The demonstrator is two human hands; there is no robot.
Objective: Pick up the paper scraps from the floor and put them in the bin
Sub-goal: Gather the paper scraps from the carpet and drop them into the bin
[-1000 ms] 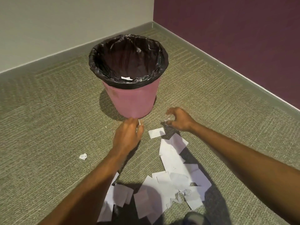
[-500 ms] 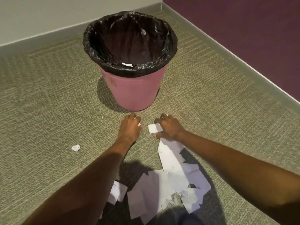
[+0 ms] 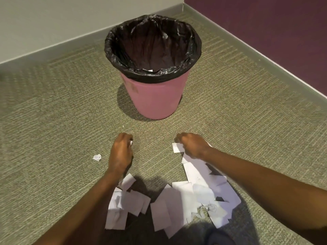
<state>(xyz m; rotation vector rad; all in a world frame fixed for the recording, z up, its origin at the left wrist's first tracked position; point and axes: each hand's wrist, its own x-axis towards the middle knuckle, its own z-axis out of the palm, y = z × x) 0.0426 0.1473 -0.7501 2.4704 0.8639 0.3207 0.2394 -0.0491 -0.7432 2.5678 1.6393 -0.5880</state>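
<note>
A pink bin lined with a black bag stands on the carpet ahead of me, with a white scrap lying inside. My left hand is curled shut on a small paper scrap whose white edge shows at the fingertips. My right hand rests on the floor, fingers closed on a white rectangular scrap. Several white paper scraps lie in a pile below both hands. One small crumpled scrap sits alone to the left.
Green-grey carpet covers the floor. A pale wall with a skirting board runs behind the bin, and a dark purple wall closes the corner on the right. A dark shape shows at the bottom edge.
My right hand came down from beside the bin onto the rectangular scrap and closed on it. My left hand stayed curled on its small scrap. The view shifted, moving the bin rightward.
</note>
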